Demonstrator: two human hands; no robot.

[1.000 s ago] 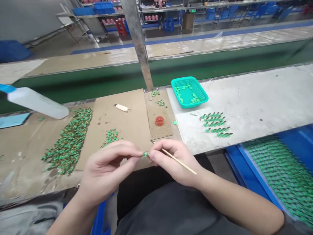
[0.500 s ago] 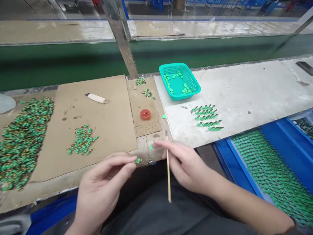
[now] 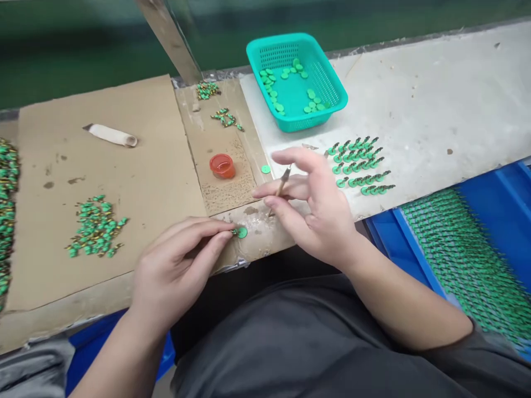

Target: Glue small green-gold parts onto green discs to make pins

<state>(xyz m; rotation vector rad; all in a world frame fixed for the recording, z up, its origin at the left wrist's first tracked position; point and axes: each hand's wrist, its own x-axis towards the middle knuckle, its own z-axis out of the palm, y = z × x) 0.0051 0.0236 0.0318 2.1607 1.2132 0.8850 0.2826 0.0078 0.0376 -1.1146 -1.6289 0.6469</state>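
Between thumb and forefinger, my left hand (image 3: 182, 260) pinches a small green and dark piece at the table's front edge. A flat green disc (image 3: 242, 232) touches or lies just beside that piece. My right hand (image 3: 317, 213) holds a thin stick with a dark tip (image 3: 284, 181) between its fingers, tip pointing up and away. An open red cup (image 3: 222, 166) stands on the speckled cardboard beyond my hands. Another green disc (image 3: 266, 169) lies right of the cup. Small green pieces form a heap (image 3: 96, 228) on the left cardboard.
A teal basket (image 3: 298, 119) with green discs stands at the back. Rows of discs with upright pieces (image 3: 360, 166) stand on the white board. A pale, dark-tipped tool (image 3: 111, 134) lies left. A blue tray (image 3: 423, 249) of assembled pieces sits lower right.
The view has moved down and closer. The stick, tilted toward me before, now points its dark tip away. My left hand's piece is now by the disc near the table edge.
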